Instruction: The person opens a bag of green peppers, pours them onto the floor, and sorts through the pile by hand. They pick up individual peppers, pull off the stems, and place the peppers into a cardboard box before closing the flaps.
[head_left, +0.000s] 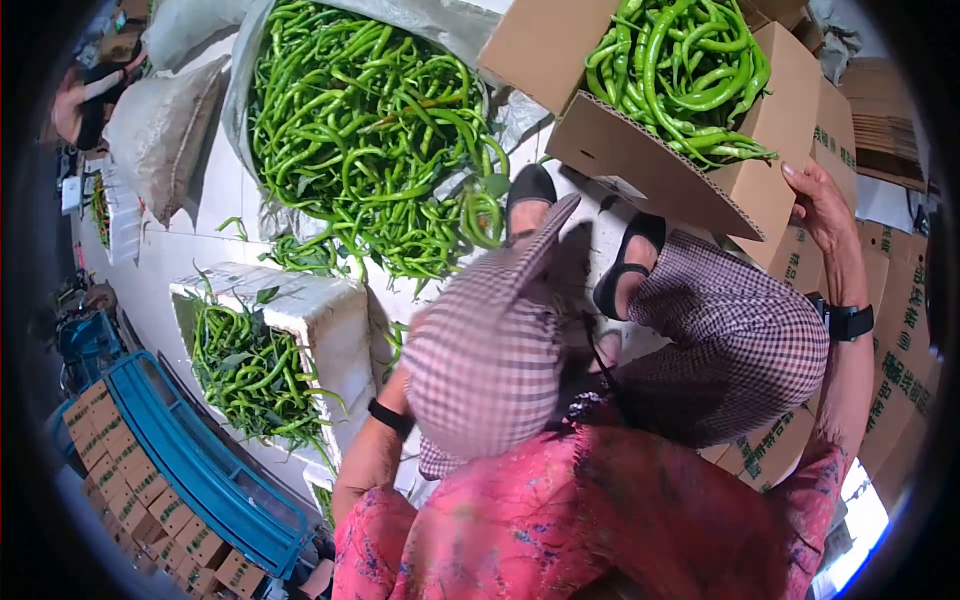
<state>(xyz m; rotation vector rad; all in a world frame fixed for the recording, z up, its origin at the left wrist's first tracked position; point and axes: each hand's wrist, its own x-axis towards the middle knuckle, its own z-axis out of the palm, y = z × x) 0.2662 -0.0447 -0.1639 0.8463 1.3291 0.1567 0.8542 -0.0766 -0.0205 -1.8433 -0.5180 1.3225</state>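
Note:
My right hand [825, 208] grips the edge of a cardboard box [780, 110] at the upper right, thumb on the flap's near corner. Long green chili peppers [685, 75] are heaped inside that box, whose flaps stand open. Of my left arm, the forearm with a black wristband shows; the hand [398, 388] is mostly behind my checked trouser knee, its fingers hidden. Nearby, a large pile of green chili peppers [360, 120] spreads over an opened plastic sack [243, 105] on the floor.
A white foam box [340, 325] lies on its side, green peppers spilling from it. Beyond stand a full woven sack [165, 135] and a blue cart [200, 450] beside stacked cartons [150, 500]. Flattened cardboard [895, 340] lies at the right. Another person [85, 100] is at the far left.

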